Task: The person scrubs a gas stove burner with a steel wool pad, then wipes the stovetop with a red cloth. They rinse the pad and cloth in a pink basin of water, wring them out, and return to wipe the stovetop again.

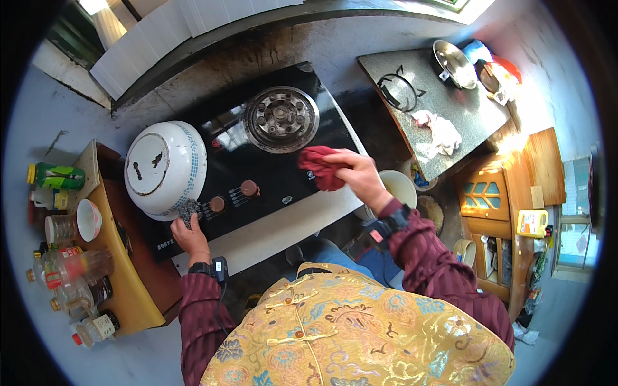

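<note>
My left hand [191,237] holds a grey steel-wool scrubber [190,213] by the rim of an upturned white enamel basin [170,166] with a blue checked band and chipped base. The basin covers the left part of a black glass-top gas stove [280,173]. Bunched in my right hand [359,173] is a dark red cloth [322,166], over the stove's front right part. Beyond it sits the bare round burner [281,118], its pan support off. Two brown control knobs [249,188] stand between my hands.
Right of the stove, a stone-topped table [463,116] bears a black pan support [400,89], a steel pot [454,64] and a crumpled pale cloth [443,132]. A white bucket [398,188] stands below. At left, a cabinet [104,241] holds several bottles [79,270] and a bowl [89,220].
</note>
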A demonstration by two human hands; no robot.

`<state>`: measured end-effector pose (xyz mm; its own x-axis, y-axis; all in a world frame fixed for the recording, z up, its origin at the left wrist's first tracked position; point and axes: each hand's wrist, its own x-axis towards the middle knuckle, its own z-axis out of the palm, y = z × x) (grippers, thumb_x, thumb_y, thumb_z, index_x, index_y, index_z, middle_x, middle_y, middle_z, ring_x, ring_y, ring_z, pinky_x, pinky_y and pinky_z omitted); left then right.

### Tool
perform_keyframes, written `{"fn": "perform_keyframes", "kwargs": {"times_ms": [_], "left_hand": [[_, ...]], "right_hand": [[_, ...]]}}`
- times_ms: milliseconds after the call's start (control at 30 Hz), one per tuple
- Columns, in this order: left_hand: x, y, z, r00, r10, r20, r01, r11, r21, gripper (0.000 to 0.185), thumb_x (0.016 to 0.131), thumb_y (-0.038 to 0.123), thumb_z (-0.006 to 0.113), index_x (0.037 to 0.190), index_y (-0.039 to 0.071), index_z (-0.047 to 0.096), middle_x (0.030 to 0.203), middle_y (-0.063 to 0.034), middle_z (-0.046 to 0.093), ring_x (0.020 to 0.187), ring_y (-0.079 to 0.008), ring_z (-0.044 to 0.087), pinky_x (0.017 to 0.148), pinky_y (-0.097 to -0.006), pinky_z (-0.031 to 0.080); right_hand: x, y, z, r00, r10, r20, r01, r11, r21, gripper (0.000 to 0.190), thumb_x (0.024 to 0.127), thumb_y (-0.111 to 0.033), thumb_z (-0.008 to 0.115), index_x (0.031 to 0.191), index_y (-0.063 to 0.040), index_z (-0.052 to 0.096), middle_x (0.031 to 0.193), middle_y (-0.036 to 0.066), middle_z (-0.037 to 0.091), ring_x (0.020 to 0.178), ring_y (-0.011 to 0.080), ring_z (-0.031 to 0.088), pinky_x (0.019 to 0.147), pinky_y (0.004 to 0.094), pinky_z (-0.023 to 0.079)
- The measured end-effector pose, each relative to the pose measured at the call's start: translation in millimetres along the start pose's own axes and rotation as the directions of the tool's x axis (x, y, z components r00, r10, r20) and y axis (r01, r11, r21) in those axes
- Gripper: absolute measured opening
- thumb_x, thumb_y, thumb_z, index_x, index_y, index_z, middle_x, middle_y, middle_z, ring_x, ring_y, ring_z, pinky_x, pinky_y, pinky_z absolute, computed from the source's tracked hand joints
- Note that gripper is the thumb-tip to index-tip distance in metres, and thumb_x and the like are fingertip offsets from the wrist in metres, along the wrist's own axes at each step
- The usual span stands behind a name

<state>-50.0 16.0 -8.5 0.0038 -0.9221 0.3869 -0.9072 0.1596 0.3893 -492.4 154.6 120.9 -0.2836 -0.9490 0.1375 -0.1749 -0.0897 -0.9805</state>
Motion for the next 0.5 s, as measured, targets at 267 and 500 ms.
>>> {"fn": "perform_keyframes", "kwargs": {"times_ms": [267, 500], "left_hand": [[-1, 1, -3, 0.999, -0.019, 0.037, 0.021, 0.999, -0.048, 0.044, 0.086, 0.027, 0.073, 0.117, -0.001, 0.059, 0.114, -0.0198, 0.058, 0.106, -0.0403, 0.055, 0.092, -0.0472, 0.045], [-1, 2, -2, 0.995, -0.071, 0.066, 0.072, 0.997, -0.010, 0.045, 0.087, 0.026, 0.073, 0.118, -0.003, 0.058, 0.118, -0.0203, 0.056, 0.109, -0.0400, 0.054, 0.094, -0.0472, 0.044]], "right_hand": [[116, 43, 138, 0.881, -0.221, 0.418, 0.417, 0.780, -0.467, 0.040, 0.074, -0.001, 0.063, 0.114, -0.007, 0.069, 0.136, 0.018, 0.050, 0.123, 0.0414, 0.049, 0.096, 0.0457, 0.047], [100, 72, 124, 0.804, -0.172, 0.569, 0.559, 0.542, -0.627, 0.037, 0.076, -0.011, 0.064, 0.113, -0.008, 0.070, 0.137, 0.008, 0.051, 0.129, 0.0348, 0.043, 0.094, 0.0423, 0.048]]}}
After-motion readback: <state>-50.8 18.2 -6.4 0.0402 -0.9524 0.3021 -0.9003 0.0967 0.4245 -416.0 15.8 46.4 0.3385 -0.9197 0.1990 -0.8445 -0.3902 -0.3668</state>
